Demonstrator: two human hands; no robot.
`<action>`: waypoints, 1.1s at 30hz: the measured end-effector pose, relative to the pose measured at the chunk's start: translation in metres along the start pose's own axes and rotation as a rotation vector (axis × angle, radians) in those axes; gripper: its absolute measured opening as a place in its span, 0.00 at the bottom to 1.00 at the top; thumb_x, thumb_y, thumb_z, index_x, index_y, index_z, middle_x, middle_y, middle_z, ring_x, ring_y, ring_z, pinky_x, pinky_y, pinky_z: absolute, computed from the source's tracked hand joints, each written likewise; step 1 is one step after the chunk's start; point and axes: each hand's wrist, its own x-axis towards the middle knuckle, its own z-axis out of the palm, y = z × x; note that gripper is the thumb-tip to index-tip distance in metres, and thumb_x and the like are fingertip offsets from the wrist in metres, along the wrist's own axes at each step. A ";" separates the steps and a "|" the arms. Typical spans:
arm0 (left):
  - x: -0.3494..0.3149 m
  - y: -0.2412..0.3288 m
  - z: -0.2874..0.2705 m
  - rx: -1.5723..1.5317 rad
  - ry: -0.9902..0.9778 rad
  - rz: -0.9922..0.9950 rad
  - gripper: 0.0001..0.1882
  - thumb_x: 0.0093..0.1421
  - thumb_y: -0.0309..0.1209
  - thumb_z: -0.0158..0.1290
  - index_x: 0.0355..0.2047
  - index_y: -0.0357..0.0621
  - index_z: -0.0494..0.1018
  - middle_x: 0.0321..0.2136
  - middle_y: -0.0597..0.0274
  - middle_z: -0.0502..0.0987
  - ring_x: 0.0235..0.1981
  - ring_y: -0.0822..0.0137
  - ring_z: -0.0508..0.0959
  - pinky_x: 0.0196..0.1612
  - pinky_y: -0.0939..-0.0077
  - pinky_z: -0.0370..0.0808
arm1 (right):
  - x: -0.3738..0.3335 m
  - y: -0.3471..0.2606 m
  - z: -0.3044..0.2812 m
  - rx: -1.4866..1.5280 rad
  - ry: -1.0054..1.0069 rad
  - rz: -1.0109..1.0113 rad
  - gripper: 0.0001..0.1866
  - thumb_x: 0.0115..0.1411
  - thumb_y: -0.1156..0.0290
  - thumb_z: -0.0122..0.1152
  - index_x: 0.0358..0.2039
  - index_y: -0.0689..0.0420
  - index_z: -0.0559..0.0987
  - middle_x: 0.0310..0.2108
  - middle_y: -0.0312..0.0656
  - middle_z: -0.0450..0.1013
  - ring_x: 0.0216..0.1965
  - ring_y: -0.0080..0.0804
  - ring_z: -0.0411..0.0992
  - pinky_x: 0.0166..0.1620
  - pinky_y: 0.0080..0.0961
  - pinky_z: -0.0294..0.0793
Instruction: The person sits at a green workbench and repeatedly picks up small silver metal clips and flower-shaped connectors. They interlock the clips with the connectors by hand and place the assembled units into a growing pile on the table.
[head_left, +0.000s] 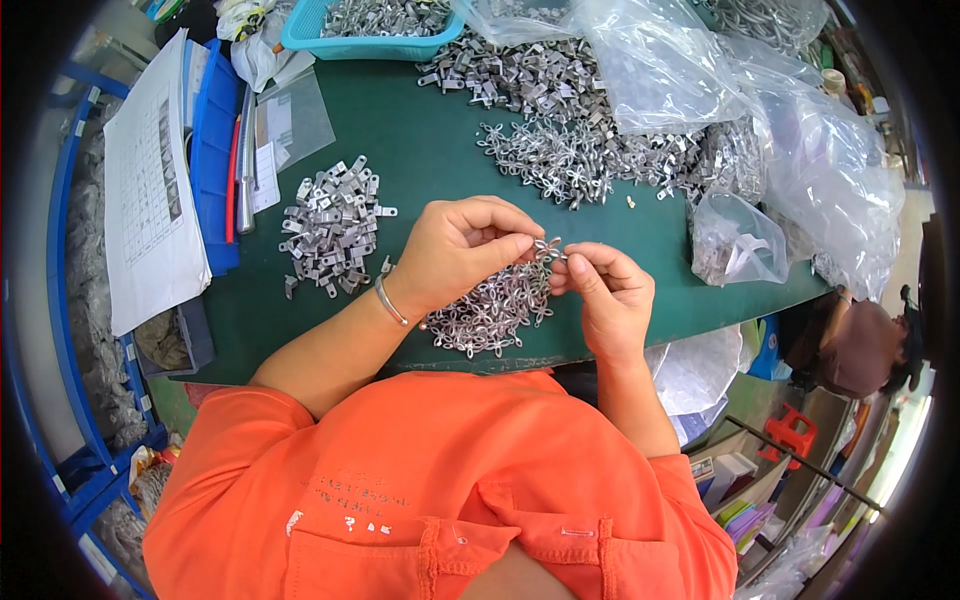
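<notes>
Both hands were on one tiny four-looped metal piece [547,249]
So the left hand [455,250] had its fingers pinched almost together on the piece from one side, and the right hand [612,300] had thumb and fingers closed on it from the other, right above a heap of similar looped pieces [485,318] near the front edge of the green desk [390,130]. Off to the left sat a pile of bent metal brackets [333,235], and a turquoise basket [375,47] of metal parts was way at the back, near some clear plastic bags [660,75].
</notes>
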 end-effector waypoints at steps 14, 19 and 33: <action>0.002 0.003 0.001 -0.013 0.142 -0.057 0.05 0.57 0.20 0.52 0.35 0.32 0.73 0.29 0.56 0.78 0.29 0.71 0.79 0.32 0.80 0.77 | 0.017 0.023 -0.023 -0.646 0.211 -0.202 0.05 0.56 0.76 0.61 0.32 0.64 0.77 0.25 0.40 0.74 0.24 0.21 0.70 0.28 0.18 0.70; 0.010 0.006 -0.014 -0.175 0.315 0.017 0.06 0.59 0.22 0.50 0.36 0.34 0.73 0.29 0.56 0.78 0.29 0.67 0.80 0.32 0.78 0.78 | 0.043 0.022 -0.015 -0.990 0.240 -0.424 0.12 0.46 0.72 0.69 0.29 0.60 0.75 0.26 0.40 0.70 0.24 0.32 0.70 0.28 0.25 0.71; 0.004 0.004 -0.006 -0.105 0.191 0.001 0.07 0.56 0.20 0.53 0.35 0.31 0.74 0.31 0.54 0.78 0.30 0.67 0.79 0.34 0.76 0.78 | 0.024 0.014 -0.020 -0.642 0.220 -0.376 0.04 0.55 0.81 0.58 0.32 0.65 0.77 0.29 0.40 0.73 0.27 0.24 0.72 0.31 0.19 0.73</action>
